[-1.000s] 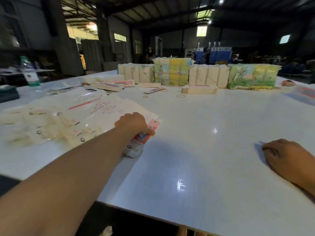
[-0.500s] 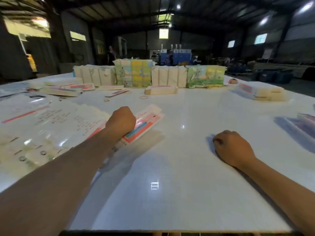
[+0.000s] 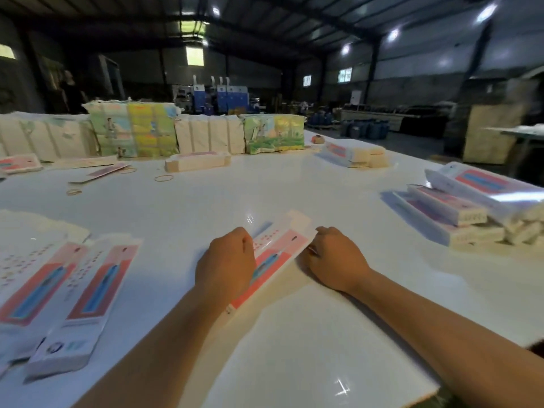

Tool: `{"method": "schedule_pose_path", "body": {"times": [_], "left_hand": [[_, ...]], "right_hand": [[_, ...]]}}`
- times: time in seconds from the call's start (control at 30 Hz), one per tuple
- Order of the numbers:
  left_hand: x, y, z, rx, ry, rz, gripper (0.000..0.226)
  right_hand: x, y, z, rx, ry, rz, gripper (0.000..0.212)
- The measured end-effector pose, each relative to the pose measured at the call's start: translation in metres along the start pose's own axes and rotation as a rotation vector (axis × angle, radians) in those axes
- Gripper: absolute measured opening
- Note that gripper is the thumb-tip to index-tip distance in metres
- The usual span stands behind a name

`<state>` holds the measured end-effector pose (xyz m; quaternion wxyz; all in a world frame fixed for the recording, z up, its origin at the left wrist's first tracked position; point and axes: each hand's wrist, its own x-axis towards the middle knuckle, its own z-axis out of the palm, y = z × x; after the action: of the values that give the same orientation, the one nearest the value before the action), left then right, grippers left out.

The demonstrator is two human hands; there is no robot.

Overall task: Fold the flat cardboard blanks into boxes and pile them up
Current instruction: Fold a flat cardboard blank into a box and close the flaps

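Both hands are curling onto one flat cardboard blank (image 3: 273,254) lying on the white table (image 3: 294,348): the left hand (image 3: 225,266) is gripping its left edge, the right hand (image 3: 335,257) is pinching its right edge. Left of the left hand, more blanks (image 3: 85,293) are lying. Farther right, folded boxes (image 3: 459,213) are sitting piled.

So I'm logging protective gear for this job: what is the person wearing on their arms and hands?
Nothing visible. The left hand and right hand are bare, without gloves, rings or a watch, and both forearms are uncovered to the frame edge: no sleeves show.
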<state>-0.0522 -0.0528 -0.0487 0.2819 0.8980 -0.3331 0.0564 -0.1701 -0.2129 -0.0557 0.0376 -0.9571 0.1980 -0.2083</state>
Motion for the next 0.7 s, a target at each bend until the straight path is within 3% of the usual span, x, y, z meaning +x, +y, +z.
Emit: {"method": "schedule_pose_path", "body": {"times": [0.1,0.2,0.27,0.3,0.43,0.53,0.6,0.7], "left_hand": [[-0.001,0.0,-0.001,-0.017,0.013,0.016,0.02],[-0.002,0.001,-0.002,-0.051,0.016,0.051,0.02],[-0.003,0.001,-0.002,-0.061,0.017,0.084,0.021],[-0.005,0.002,-0.003,-0.065,0.023,0.106,0.021],[-0.011,0.005,-0.008,-0.013,0.068,0.224,0.02],[-0.013,0.006,-0.009,0.066,0.073,0.289,0.022],[-0.014,0.008,-0.009,0.147,0.043,0.293,0.042],[-0.017,0.015,-0.007,0.303,0.012,0.31,0.098]], "right_hand": [[0.0,0.001,-0.002,0.262,0.073,0.076,0.023],[0.003,0.0,-0.013,1.055,0.159,0.291,0.029],[0.003,0.0,-0.02,1.536,0.066,0.393,0.027],[0.003,0.001,-0.021,1.625,-0.015,0.401,0.025],[-0.002,0.003,-0.016,1.476,-0.206,0.336,0.037],[-0.001,0.005,-0.015,1.473,-0.226,0.326,0.024],[-0.001,0.006,-0.013,1.471,-0.225,0.318,0.02],[0.0,0.006,-0.01,1.459,-0.213,0.314,0.025]]}}
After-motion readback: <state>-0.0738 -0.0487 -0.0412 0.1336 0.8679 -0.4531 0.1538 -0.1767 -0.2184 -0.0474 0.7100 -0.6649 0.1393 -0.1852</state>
